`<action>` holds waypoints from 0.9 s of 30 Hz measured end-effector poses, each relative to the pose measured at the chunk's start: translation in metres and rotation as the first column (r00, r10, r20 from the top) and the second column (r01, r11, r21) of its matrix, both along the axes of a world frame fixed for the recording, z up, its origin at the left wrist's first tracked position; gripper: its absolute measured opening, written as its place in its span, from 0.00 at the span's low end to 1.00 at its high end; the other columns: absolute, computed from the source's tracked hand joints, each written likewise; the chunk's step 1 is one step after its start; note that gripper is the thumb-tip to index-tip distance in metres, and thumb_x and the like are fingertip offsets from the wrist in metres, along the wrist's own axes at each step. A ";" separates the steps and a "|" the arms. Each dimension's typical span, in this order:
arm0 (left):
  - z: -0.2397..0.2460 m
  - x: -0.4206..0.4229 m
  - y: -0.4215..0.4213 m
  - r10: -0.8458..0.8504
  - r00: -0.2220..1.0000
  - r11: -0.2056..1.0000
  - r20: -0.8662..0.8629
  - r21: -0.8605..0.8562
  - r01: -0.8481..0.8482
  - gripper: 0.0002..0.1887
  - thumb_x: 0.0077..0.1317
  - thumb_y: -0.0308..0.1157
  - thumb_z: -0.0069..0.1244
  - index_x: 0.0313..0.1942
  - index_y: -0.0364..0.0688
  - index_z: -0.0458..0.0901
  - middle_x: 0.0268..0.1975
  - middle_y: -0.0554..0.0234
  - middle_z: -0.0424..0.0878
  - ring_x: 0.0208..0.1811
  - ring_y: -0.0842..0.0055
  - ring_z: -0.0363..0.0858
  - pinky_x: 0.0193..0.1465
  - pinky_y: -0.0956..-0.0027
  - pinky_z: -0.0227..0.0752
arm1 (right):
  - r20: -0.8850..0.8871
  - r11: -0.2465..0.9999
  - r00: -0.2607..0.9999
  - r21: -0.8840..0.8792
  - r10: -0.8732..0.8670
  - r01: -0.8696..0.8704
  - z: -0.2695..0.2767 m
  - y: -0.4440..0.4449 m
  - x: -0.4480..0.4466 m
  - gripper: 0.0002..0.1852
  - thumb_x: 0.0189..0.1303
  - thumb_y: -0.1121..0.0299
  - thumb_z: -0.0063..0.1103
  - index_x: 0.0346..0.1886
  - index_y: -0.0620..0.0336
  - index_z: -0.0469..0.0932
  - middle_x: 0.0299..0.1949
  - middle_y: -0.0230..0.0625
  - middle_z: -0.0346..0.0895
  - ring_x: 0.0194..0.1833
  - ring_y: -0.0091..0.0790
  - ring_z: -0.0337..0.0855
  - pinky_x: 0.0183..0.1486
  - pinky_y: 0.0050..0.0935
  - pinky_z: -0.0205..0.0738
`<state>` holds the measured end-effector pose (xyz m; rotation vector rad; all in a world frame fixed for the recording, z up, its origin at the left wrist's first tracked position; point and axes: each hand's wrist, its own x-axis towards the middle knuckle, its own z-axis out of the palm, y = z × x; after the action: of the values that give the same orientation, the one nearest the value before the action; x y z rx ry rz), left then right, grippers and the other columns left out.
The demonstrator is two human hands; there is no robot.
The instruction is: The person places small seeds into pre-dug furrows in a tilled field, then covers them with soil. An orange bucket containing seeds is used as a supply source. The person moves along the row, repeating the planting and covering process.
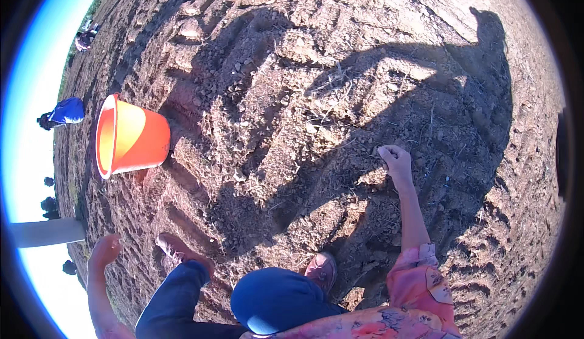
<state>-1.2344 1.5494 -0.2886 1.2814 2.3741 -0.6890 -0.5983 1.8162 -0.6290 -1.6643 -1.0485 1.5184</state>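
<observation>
My right hand (396, 159) reaches out low over shaded, crumbly soil (346, 156), with thumb and fingers drawn together. A small brownish speck shows by its fingertips, but I cannot tell whether it is held or lies on the ground behind. Off to the left, my left hand (106, 250) is raised beside my leg with its fingers loosely curled. Nothing shows in it, and its palm is hidden. An orange plastic bucket (141, 138) stands on the ground beyond my left foot, apart from both hands. Only part of its inside is visible.
Ridges and clods of tilled field (255, 111) surround me, strewn with dry stalks. My left shoe (175, 248) and right shoe (321, 270) stand on the soil. A person in blue (68, 111) is farther off. A pale post (48, 232) rises at the field's edge.
</observation>
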 end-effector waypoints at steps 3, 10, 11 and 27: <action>-0.038 0.036 0.077 -0.036 0.999 0.992 0.040 -0.123 0.040 0.20 0.58 0.37 0.50 0.49 0.40 0.75 0.52 0.50 0.75 0.54 0.62 0.72 0.58 0.63 0.64 | 0.725 0.914 0.671 0.156 0.152 -0.375 -0.003 -0.007 -0.011 0.14 0.50 0.68 0.61 0.42 0.58 0.76 0.25 0.41 0.76 0.28 0.42 0.76 0.34 0.37 0.69; -0.215 0.059 0.148 -0.398 0.879 0.878 0.263 0.385 0.283 0.16 0.57 0.32 0.49 0.46 0.39 0.76 0.43 0.47 0.78 0.47 0.56 0.76 0.54 0.60 0.66 | 0.685 0.926 0.711 0.148 0.158 -0.348 -0.015 -0.003 -0.017 0.09 0.51 0.71 0.59 0.37 0.58 0.79 0.20 0.36 0.71 0.25 0.34 0.74 0.31 0.34 0.67; -0.246 0.055 0.152 -0.396 0.883 0.853 0.253 0.456 0.252 0.15 0.56 0.30 0.48 0.45 0.40 0.76 0.41 0.47 0.79 0.45 0.56 0.76 0.52 0.59 0.67 | 0.565 0.957 0.815 0.141 0.133 -0.254 -0.022 -0.005 -0.017 0.06 0.52 0.72 0.59 0.32 0.61 0.80 0.17 0.28 0.67 0.20 0.23 0.68 0.25 0.27 0.62; -0.357 0.051 0.157 -0.538 0.834 0.774 0.123 0.464 0.431 0.09 0.53 0.29 0.50 0.36 0.41 0.75 0.39 0.52 0.71 0.37 0.57 0.75 0.38 0.56 0.71 | 0.251 0.931 0.924 0.296 -0.290 0.211 -0.003 0.001 -0.084 0.17 0.48 0.70 0.63 0.43 0.68 0.77 0.22 0.25 0.71 0.25 0.16 0.66 0.29 0.18 0.64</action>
<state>-1.1834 1.7067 -0.6460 2.0823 2.0431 -0.1089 -0.6824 1.8176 -0.6317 -1.7841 -1.0828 0.9404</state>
